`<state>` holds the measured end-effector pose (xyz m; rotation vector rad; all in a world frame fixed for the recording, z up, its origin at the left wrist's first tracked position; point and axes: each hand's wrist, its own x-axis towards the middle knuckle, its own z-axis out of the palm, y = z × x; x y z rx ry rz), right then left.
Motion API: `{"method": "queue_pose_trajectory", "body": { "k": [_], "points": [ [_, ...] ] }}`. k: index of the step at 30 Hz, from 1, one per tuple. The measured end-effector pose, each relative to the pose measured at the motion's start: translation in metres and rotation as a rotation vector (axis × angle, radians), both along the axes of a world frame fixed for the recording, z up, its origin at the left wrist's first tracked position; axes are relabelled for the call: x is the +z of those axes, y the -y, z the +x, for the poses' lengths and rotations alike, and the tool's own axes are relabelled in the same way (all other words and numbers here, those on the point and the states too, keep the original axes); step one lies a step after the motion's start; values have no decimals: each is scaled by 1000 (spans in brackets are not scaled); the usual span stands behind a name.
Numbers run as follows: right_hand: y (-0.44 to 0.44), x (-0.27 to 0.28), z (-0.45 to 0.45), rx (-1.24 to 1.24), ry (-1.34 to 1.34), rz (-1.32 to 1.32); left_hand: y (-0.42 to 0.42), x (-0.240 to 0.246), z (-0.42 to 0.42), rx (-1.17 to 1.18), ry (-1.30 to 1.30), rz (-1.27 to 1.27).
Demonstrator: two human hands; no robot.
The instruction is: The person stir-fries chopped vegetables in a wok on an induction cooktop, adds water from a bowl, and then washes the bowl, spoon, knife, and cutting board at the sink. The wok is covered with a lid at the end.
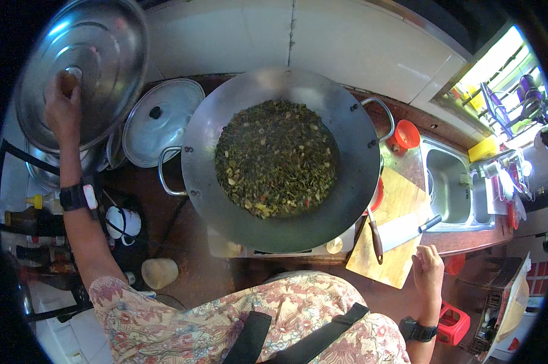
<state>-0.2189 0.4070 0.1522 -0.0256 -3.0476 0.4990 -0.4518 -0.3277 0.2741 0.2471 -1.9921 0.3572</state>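
My left hand (64, 107) grips the knob of a large round metal lid (114, 59), tilted up at the upper left. In front of me a wide metal wok (355, 173) sits on a stove (228, 249), holding chopped dark green leaves with pale bits in liquid (278, 154). At the lower right, my right hand (428, 268) hangs with loosely curled fingers and nothing visible in it. Just above that hand, a cleaver (401, 233) and the brown handle of a utensil (375, 239) lie across a wooden cutting board (392, 200).
A smaller metal lid (164, 127) leans between the large lid and the wok. Right of the wok are a red bowl (408, 134) and a steel sink (446, 182). Bottles (32, 220) and a white enamel mug (123, 223) stand at left; a red stool (453, 323) is below right.
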Motion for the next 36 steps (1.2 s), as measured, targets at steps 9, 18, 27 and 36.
{"method": "queue_pose_trajectory", "body": {
  "k": [9, 18, 27, 36],
  "points": [
    [-22, -17, 16, -18, -15, -58, -142, 22, 34, -593, 279, 393],
    [-61, -42, 54, -91, -55, -181, -289, -33, 49, -818, 716, 627],
    [-82, -46, 80, -167, -75, -159, -326, -79, 26, -933, 919, 785],
    [-90, -52, 93, -213, -80, -150, -330, -112, 4, -965, 991, 774]
  ]
}}
